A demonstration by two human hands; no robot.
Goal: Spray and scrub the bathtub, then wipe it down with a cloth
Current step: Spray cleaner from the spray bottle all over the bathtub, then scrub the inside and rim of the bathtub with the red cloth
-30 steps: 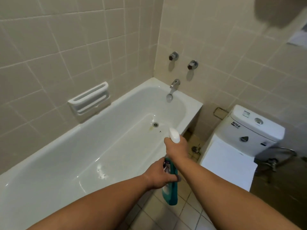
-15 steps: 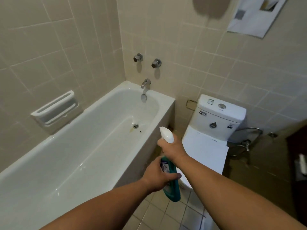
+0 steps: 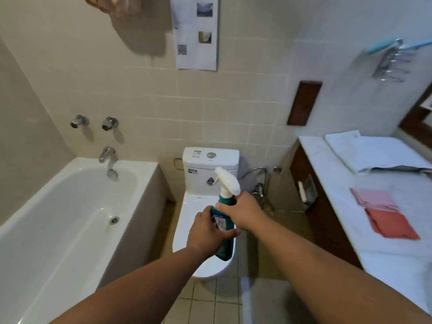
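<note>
Hands: my left hand [image 3: 208, 230] is wrapped round the body of the teal plastic spray bottle with a white trigger head [image 3: 226, 247]. My right hand [image 3: 243, 213] grips its neck just under the trigger. Both are grasping.
Bottle: roughly upright, held over the closed white toilet [image 3: 210, 169], beside the tub rather than over it.
Bathtub: the white glossy bathtub [image 3: 70, 202] lies to my left. I see no foam in it.
Done: I cannot tell whether it has been sprayed.
Left: scrubbing and wiping, I judge. No brush or sponge is in view.
Cloths: a folded pink cloth [image 3: 371, 198] and a folded coral cloth [image 3: 392, 224] touch each other on the pale marble tabletop [image 3: 332, 183], right.
Counts: one bottle, one tub, two coloured cloths, one folded white towel [image 3: 364, 150].
</note>
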